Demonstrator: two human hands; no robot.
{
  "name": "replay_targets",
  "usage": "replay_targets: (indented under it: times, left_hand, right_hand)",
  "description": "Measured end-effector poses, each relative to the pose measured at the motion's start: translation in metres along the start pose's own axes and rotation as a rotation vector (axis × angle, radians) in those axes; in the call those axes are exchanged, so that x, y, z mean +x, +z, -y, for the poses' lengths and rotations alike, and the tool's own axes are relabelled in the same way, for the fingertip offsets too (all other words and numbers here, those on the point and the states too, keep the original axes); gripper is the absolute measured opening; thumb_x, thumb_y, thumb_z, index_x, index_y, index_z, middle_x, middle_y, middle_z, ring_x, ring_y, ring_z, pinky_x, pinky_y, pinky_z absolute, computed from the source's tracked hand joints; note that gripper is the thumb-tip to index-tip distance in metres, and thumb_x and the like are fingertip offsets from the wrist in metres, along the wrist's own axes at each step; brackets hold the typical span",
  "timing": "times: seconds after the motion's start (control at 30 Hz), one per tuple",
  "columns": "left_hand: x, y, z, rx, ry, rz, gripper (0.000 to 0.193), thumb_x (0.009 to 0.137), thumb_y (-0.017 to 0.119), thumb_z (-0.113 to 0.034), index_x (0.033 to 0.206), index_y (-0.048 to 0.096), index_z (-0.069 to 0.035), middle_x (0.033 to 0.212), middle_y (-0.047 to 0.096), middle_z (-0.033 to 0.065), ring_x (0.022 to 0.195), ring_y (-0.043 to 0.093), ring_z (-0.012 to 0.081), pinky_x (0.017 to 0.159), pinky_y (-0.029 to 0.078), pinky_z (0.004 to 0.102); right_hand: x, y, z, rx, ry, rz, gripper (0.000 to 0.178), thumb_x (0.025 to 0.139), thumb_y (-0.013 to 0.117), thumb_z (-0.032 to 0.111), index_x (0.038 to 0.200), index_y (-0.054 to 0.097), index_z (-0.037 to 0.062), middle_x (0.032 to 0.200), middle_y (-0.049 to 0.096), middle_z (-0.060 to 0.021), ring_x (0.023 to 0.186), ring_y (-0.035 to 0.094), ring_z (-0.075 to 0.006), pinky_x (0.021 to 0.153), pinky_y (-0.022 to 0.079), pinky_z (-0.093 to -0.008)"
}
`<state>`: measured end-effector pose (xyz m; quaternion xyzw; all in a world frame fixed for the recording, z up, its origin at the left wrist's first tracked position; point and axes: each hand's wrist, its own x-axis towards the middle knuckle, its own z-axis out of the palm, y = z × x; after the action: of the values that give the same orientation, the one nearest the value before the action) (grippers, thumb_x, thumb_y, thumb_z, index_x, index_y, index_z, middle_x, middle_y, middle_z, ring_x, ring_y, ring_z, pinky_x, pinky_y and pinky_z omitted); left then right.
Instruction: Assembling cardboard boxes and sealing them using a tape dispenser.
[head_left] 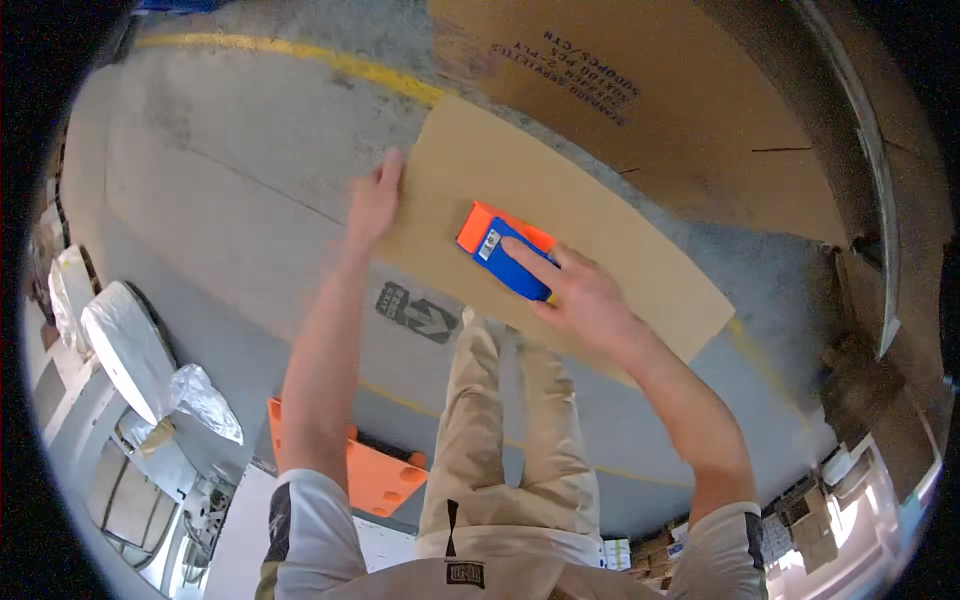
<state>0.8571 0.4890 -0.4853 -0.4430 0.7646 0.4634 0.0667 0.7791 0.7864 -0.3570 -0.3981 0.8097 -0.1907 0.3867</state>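
A flat sheet of brown cardboard [600, 230] lies in front of me. My left hand [375, 200] rests flat on its left edge, fingers spread. My right hand [580, 295] grips a blue and orange hand tool [500, 250] pressed against the middle of the sheet, index finger stretched along its blue top. My legs in tan trousers [510, 430] show below the sheet.
A larger printed cardboard sheet [640, 110] lies beyond. A grey concrete floor [220, 190] with a yellow line [300, 55] runs left. An orange plastic piece [370, 470] sits by my left leg. White wrapped bundles [125, 350] lie far left, small boxes [800, 530] lower right.
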Motion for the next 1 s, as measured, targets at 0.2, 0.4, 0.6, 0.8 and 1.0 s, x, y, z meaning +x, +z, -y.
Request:
replay_targets:
  times: [0.2, 0.4, 0.6, 0.8, 1.0]
  left_hand:
    - [0.012, -0.013, 0.011, 0.295, -0.043, -0.023, 0.081, 0.102, 0.029, -0.060, 0.098, 0.067, 0.011, 0.095, 0.061, 0.0395, 0.102, 0.059, 0.0538, 0.090, 0.047, 0.0517]
    - [0.081, -0.052, 0.088, 0.359, 0.119, -0.161, 0.075, 0.102, 0.032, -0.058, 0.101, 0.068, 0.008, 0.093, 0.062, 0.0382, 0.100, 0.060, 0.0540, 0.083, 0.048, 0.0531]
    - [0.146, -0.073, 0.173, 0.397, 0.045, -0.145, 0.081, 0.102, 0.032, -0.061, 0.101, 0.065, 0.013, 0.086, 0.064, 0.0360, 0.088, 0.065, 0.0505, 0.077, 0.049, 0.0498]
    - [0.129, -0.041, 0.216, 0.269, 0.003, -0.176, 0.083, 0.103, 0.032, -0.061, 0.100, 0.065, 0.014, 0.090, 0.067, 0.0337, 0.087, 0.066, 0.0424, 0.080, 0.049, 0.0470]
    - [0.137, -0.061, 0.238, 0.323, 0.099, -0.136, 0.072, 0.105, 0.032, -0.054, 0.122, 0.060, 0.010, 0.106, 0.067, 0.0332, 0.107, 0.064, 0.0451, 0.091, 0.048, 0.0454]
  right_hand:
    - [0.015, -0.008, 0.018, 0.088, -0.034, 0.011, 0.077, 0.077, 0.075, 0.018, 0.147, 0.046, 0.0280, 0.114, 0.060, -0.0155, 0.101, 0.063, -0.0364, 0.086, 0.054, -0.0455]
    - [-0.016, 0.026, -0.018, 0.096, 0.034, -0.033, 0.073, 0.074, 0.077, 0.013, 0.142, 0.054, 0.0249, 0.114, 0.063, -0.0158, 0.100, 0.064, -0.0366, 0.086, 0.055, -0.0445]
    - [-0.081, 0.102, -0.092, 0.013, 0.123, -0.102, 0.074, 0.064, 0.080, 0.011, 0.135, 0.061, 0.0194, 0.105, 0.066, -0.0177, 0.090, 0.067, -0.0370, 0.077, 0.058, -0.0431]
    - [-0.141, 0.150, -0.134, -0.029, 0.183, -0.058, 0.079, 0.062, 0.077, 0.009, 0.137, 0.059, 0.0214, 0.104, 0.066, -0.0193, 0.090, 0.067, -0.0395, 0.080, 0.058, -0.0457]
    - [-0.140, 0.162, -0.139, -0.062, 0.262, -0.052, 0.081, 0.062, 0.076, 0.009, 0.139, 0.057, 0.0265, 0.110, 0.065, -0.0190, 0.093, 0.067, -0.0387, 0.082, 0.058, -0.0460]
